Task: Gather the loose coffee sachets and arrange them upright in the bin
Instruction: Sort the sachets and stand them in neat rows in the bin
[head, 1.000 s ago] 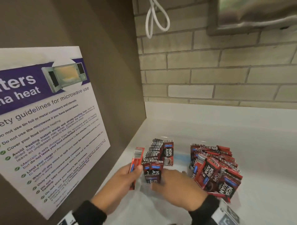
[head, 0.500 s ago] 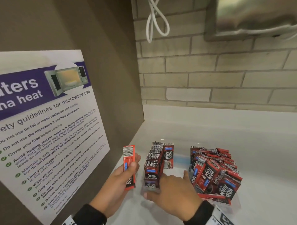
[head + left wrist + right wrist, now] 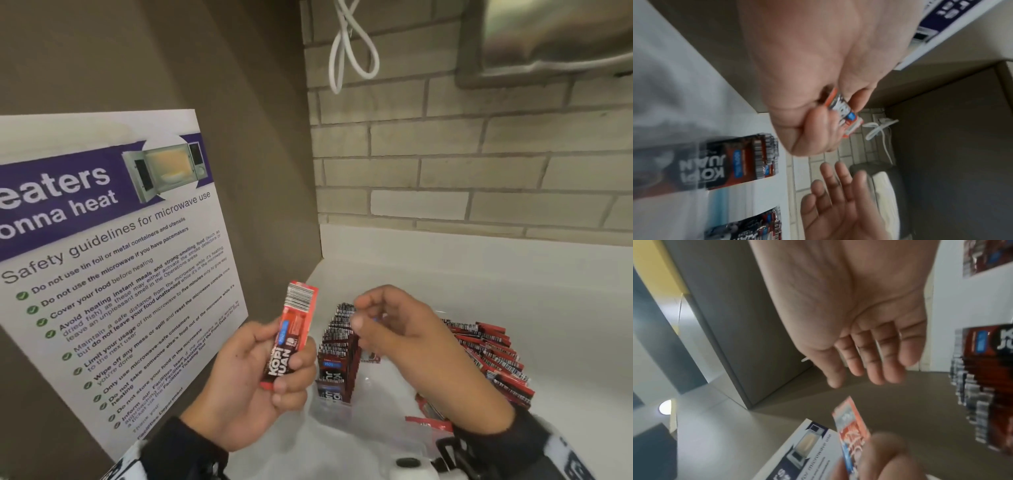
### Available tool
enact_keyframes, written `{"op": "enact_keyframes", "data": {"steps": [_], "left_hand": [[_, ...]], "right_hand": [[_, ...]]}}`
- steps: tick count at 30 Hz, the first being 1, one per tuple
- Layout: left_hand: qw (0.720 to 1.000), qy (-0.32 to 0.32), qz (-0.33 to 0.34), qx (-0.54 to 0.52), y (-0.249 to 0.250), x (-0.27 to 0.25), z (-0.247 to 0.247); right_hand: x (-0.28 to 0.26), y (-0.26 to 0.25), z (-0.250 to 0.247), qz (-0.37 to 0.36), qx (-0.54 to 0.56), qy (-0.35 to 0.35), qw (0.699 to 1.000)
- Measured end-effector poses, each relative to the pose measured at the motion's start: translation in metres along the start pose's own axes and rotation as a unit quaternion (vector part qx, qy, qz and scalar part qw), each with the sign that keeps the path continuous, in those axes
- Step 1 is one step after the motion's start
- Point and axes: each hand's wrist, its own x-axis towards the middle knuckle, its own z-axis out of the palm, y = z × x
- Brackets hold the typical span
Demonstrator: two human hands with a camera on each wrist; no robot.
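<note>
The sachet [image 3: 289, 337] in the left hand's [image 3: 239, 387] grip is bright red-orange, with a black-and-white barcode band at its top end, a small blue label below that, and white block letters on a dark brown-black panel inside the grip. Just right of the grip, a row of sachets [image 3: 337, 356] shows dark red and black faces with blue labels and striped black-and-white tops. Further right, a second mass of sachets [image 3: 489, 363] is red with barcode-striped edges. The table [image 3: 445, 284] beneath is plain white. Left of the grip, a poster [image 3: 102, 257] is white with a purple band, white lettering, black text and green ticks. Behind, the brick wall [image 3: 479, 154] is pale grey-beige, with a white cord [image 3: 349, 51] hanging on it.
</note>
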Motion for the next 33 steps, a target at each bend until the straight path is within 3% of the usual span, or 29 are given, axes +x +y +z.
{"op": "enact_keyframes", "data": {"steps": [3, 7, 10, 14, 17, 19, 23, 28, 30, 33], "left_hand": [[0.988, 0.048, 0.024, 0.143, -0.003, 0.001, 0.016], [0.912, 0.077, 0.094, 0.393, -0.004, 0.001, 0.023], [0.898, 0.081, 0.121, 0.416, -0.006, -0.002, 0.026], [0.92, 0.13, 0.178, 0.323, -0.004, 0.0, 0.026], [0.891, 0.158, 0.242, 0.35, 0.016, 0.004, 0.035], [0.861, 0.166, 0.261, 0.405, 0.034, 0.013, 0.047], [0.766, 0.115, 0.201, 0.6, 0.064, 0.046, 0.071], [0.538, 0.0, 0.123, 0.834, 0.061, 0.1, 0.091], [0.48, -0.026, 0.083, 0.873, 0.051, 0.119, 0.091], [0.415, -0.045, 0.027, 0.908, 0.036, 0.14, 0.084]], "right_hand": [[0.003, -0.004, 0.004, 0.023, 0.131, -0.009, 0.991], [0.006, -0.002, 0.0, 0.032, 0.189, -0.018, 0.981], [0.01, 0.003, -0.007, 0.04, 0.194, 0.004, 0.98], [0.011, 0.005, -0.014, 0.059, 0.231, 0.017, 0.971], [0.009, 0.005, -0.02, 0.055, 0.151, -0.01, 0.987], [0.01, 0.006, -0.03, 0.014, 0.033, 0.035, 0.999], [0.01, 0.005, -0.061, -0.031, -0.032, 0.149, 0.988], [0.004, 0.002, -0.091, -0.039, -0.048, 0.203, 0.977], [0.002, 0.001, -0.098, -0.037, -0.052, 0.212, 0.975], [0.0, 0.001, -0.102, -0.029, -0.065, 0.218, 0.973]]}}
